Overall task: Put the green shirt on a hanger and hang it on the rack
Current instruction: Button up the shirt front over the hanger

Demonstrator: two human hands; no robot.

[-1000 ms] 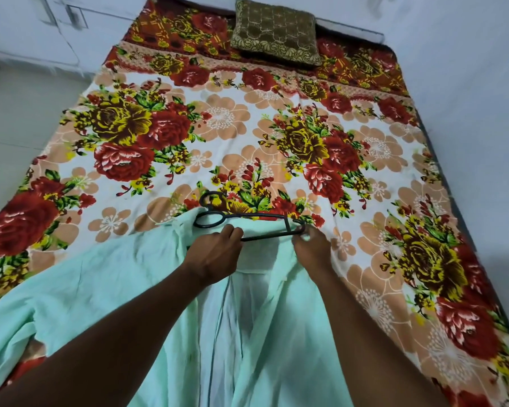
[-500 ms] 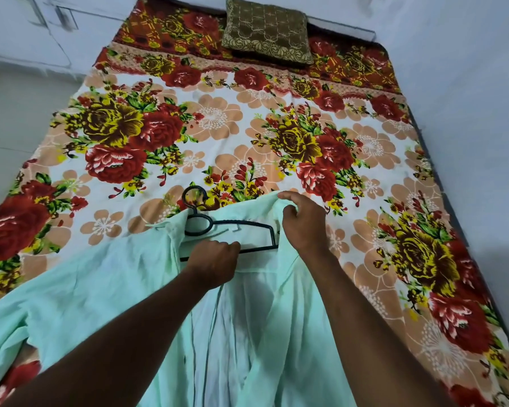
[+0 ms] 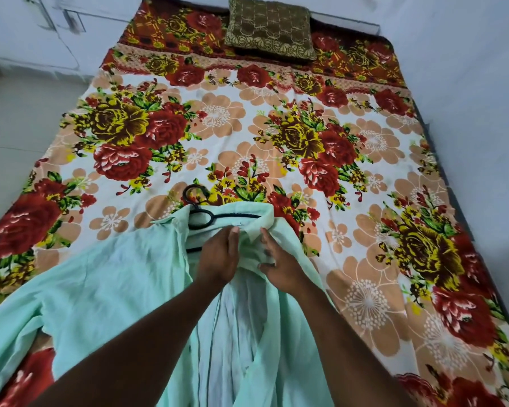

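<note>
The pale green shirt (image 3: pixel 106 289) lies spread open on the flowered bed, collar toward the far end. A black hanger (image 3: pixel 202 217) sits inside the collar area, its hook poking out over the sheet; its right arm is hidden under the shirt's right shoulder. My left hand (image 3: pixel 218 257) rests on the hanger's lower bar and the shirt's inner collar, fingers curled. My right hand (image 3: pixel 279 265) grips the right front of the shirt just below the collar. No rack is in view.
The bed (image 3: pixel 365 259) with a red and yellow flowered sheet fills the view. A brown patterned pillow (image 3: pixel 269 27) lies at its head. White cabinets (image 3: pixel 56 30) stand at the far left, a pale wall runs along the right, and floor shows at the left.
My right hand has pulled the shirt's right shoulder over the hanger's right end, then dropped down onto the front panel. The left hand stayed at the hanger's bar.
</note>
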